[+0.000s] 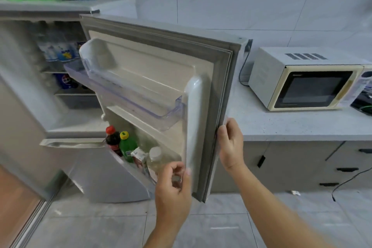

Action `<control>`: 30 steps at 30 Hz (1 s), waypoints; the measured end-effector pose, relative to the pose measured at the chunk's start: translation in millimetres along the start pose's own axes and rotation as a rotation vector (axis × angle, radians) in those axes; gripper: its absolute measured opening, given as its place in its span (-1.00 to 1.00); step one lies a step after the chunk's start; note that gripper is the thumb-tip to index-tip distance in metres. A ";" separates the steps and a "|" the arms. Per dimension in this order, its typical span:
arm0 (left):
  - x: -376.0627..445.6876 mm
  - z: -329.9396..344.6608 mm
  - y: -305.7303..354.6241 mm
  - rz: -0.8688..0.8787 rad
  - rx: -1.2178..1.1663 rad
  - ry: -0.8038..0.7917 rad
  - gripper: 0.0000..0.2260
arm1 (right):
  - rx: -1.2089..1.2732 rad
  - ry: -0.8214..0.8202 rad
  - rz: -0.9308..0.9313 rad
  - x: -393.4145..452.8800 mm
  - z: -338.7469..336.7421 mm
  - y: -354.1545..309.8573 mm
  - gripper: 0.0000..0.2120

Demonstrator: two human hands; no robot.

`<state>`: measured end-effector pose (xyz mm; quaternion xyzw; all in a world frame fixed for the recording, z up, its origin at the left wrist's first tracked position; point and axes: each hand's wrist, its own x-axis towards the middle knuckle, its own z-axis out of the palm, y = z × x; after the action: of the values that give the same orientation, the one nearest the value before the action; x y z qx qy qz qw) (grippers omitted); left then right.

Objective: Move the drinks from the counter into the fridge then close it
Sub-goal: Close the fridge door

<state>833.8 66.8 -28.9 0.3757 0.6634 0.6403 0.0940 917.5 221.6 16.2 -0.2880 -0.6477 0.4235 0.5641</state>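
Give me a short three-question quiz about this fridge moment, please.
1. True or false: the fridge door is fully shut.
2. Which cap colour tops the green bottle in the lower door shelf? A red, B yellow, C blue
3. Fill in: the right hand grips the door's outer ____.

Key: 1 false, it stands open. 2 B. 3 edge; meanwhile the left hand curls its fingers at the clear bottle.
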 end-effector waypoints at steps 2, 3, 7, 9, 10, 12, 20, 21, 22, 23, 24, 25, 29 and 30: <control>-9.6 -16.4 -4.1 0.094 0.028 0.084 -0.91 | 0.064 -0.080 -0.054 -25.5 21.1 -10.7 -0.41; -14.5 -27.0 -7.2 0.134 0.036 0.131 -0.91 | 0.086 -0.122 -0.075 -38.1 32.7 -15.4 -0.33; -30.4 -79.4 -24.2 0.223 0.088 0.280 -0.81 | 0.164 -0.265 -0.173 -82.7 83.4 -33.5 -0.38; -33.9 -109.6 -30.5 0.209 0.106 0.339 -0.73 | 0.191 -0.327 -0.173 -99.0 111.9 -42.6 -0.33; -34.6 -124.8 -33.2 0.203 0.105 0.366 -0.68 | 0.205 -0.350 -0.172 -106.6 127.1 -47.4 -0.32; -33.9 -155.2 -38.7 0.211 0.117 0.408 -0.62 | 0.221 -0.388 -0.178 -119.9 159.2 -58.7 -0.33; -1.8 -296.2 -72.9 0.096 0.159 0.549 -0.53 | 0.304 -0.498 -0.178 -167.7 307.9 -96.7 -0.47; 7.4 -315.6 -76.3 0.079 0.158 0.543 -0.52 | 0.299 -0.504 -0.174 -172.6 327.7 -99.6 -0.48; 17.7 -334.5 -80.5 0.055 0.158 0.532 -0.52 | 0.291 -0.506 -0.167 -177.1 347.6 -102.2 -0.51; 28.7 -351.8 -85.3 0.031 0.168 0.520 -0.52 | 0.282 -0.506 -0.155 -180.5 366.9 -104.1 -0.54; 40.7 -367.8 -90.2 0.012 0.189 0.509 -0.50 | 0.273 -0.507 -0.140 -182.9 385.6 -106.0 -0.57; 52.9 -383.3 -95.4 0.001 0.215 0.497 -0.47 | 0.260 -0.510 -0.126 -184.7 403.8 -107.8 -0.58; 101.8 -434.0 -115.6 -0.041 0.250 0.451 -0.42 | 0.172 -0.504 -0.089 -182.8 463.2 -107.9 -0.58; 114.7 -444.4 -121.7 -0.058 0.253 0.449 -0.41 | 0.142 -0.496 -0.083 -179.5 475.3 -105.4 -0.57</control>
<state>438.3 -195.9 -27.9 0.2137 0.7531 0.6164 -0.0849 500.8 -87.6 18.5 -0.1083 -0.7462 0.5021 0.4235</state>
